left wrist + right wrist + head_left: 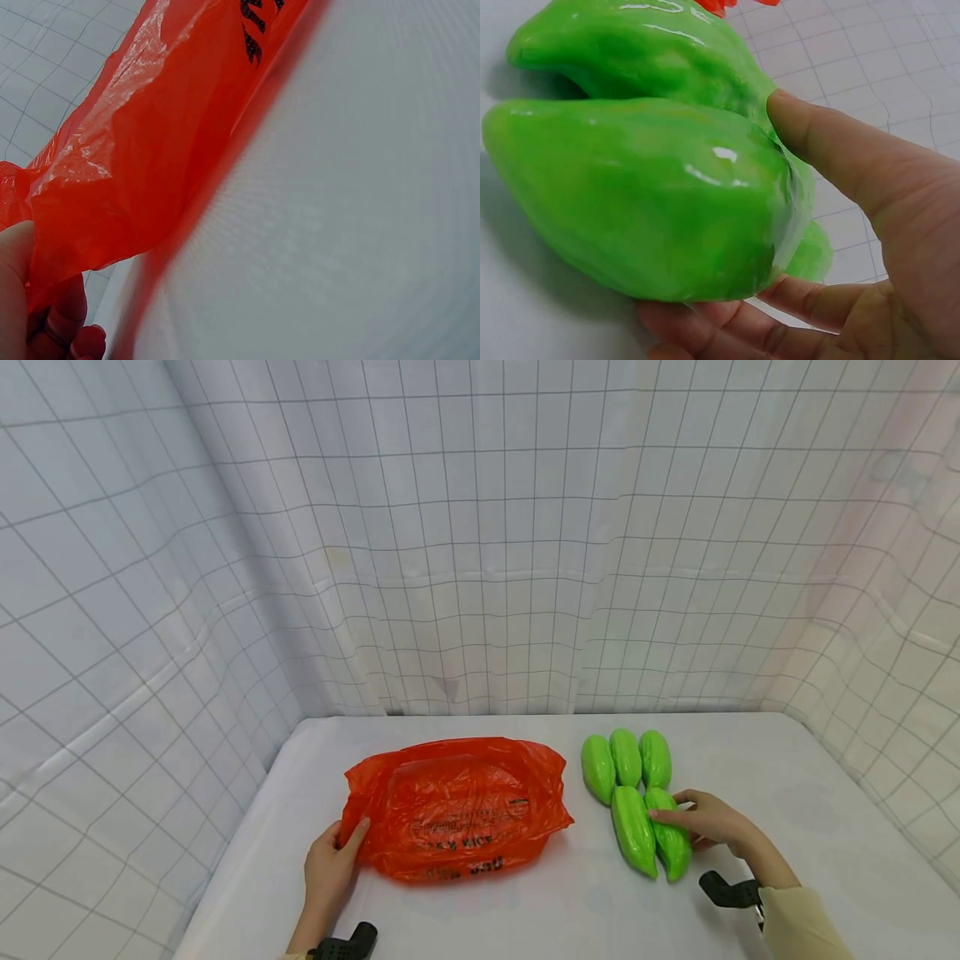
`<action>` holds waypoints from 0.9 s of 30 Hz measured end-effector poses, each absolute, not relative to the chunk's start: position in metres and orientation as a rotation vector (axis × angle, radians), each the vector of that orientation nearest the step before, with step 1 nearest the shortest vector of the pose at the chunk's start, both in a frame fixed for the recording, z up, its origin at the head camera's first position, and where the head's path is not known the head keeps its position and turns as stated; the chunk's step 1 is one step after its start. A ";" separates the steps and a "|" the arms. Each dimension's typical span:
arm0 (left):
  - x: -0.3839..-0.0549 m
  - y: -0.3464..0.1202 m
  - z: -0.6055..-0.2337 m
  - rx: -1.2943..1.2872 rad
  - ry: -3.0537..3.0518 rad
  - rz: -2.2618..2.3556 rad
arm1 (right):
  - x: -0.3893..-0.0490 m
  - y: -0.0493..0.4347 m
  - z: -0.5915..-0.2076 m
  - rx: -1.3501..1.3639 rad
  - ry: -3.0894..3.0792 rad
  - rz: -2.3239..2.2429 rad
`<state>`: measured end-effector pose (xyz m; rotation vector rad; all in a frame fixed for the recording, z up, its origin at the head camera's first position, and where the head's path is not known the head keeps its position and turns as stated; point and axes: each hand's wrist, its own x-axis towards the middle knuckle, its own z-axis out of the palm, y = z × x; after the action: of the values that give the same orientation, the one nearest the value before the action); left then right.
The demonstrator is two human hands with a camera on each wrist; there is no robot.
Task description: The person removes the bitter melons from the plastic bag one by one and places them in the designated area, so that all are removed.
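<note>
At the left, a crinkled red plastic bag point(461, 802) with black print lies spread on the table. My left hand point(330, 864) pinches its left edge, with the thumb point(13, 251) on top and fingers below in the left wrist view. To the right lie several glossy green tapered vegetables, pepper-like in shape, in two rows. My right hand point(712, 818) holds the near-right green vegetable point(672, 847) by its broad end. Its thumb lies over the top and the other fingers reach round underneath. Close beside it is another green vegetable point(632, 835).
Behind the held one, three more green vegetables point(626, 758) make up the far row. A white cloth covers the table point(555, 910). White gridded curtains point(480, 568) stand at the back and along both sides. Dark wrist devices point(727, 891) sit on both wrists.
</note>
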<state>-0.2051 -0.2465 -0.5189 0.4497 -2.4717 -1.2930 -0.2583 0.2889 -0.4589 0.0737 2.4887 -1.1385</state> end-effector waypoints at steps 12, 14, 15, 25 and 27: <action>-0.206 -0.246 -0.520 0.439 -2.465 -1.295 | -0.258 0.291 -0.460 0.065 2.520 -1.115; -0.206 -0.246 -0.520 0.439 -2.464 -1.298 | -0.257 0.291 -0.460 0.061 2.520 -1.114; -0.206 -0.246 -0.520 0.439 -2.466 -1.297 | -0.256 0.291 -0.460 0.061 2.520 -1.115; -0.208 -0.245 -0.517 0.428 -2.464 -1.313 | -0.253 0.293 -0.458 0.059 2.529 -1.130; -0.208 -0.245 -0.516 0.435 -2.463 -1.319 | -0.254 0.293 -0.458 0.061 2.531 -1.131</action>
<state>-0.2077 -0.2449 -0.5160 0.4351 -2.4632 -1.3195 -0.2536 0.2929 -0.4579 0.0615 2.5309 -1.1305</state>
